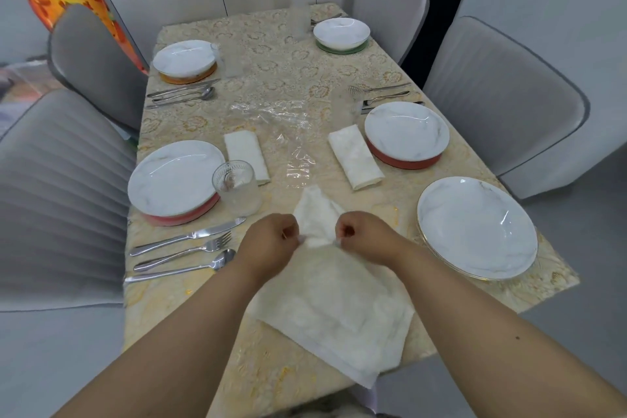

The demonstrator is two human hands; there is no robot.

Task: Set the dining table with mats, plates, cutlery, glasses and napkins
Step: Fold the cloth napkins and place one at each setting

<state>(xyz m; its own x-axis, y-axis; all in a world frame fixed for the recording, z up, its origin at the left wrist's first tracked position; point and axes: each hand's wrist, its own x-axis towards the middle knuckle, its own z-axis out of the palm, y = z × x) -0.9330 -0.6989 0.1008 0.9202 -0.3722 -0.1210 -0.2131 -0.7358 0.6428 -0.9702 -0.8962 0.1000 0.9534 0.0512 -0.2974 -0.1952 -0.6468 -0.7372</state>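
Napkin [334, 309] fold in progress at the near end of the table [271, 54]. Left hand [269, 243] and right hand [364, 236] sit close together, not touching, each with fingers curled and pinching the cloth along its far edge. A flap of it sticks up and away between the two fists; the rest lies flat on the tablecloth, near corner hanging just over the table edge.

Handling, my read:
- Soft, light, no stiffness. It won't hold a crease unless pressed flat.
- Not fragile, not slippery on the textured cloth, so it can be dragged without sliding off.
- Best grip is at corners or along a fold line, both hands, keeping the edge taut. Mid-panel grabs just bunch it.

Two folded napkins already placed: one [246, 154] beside the left near plate [174, 176], one [354, 156] just beside the right middle plate [407, 131]. Glass [235, 185] stands close to the working area on the left, so a wide sweep could clip it. Plate at near right [476, 227] has no napkin or cutlery next to it yet; likely destination.
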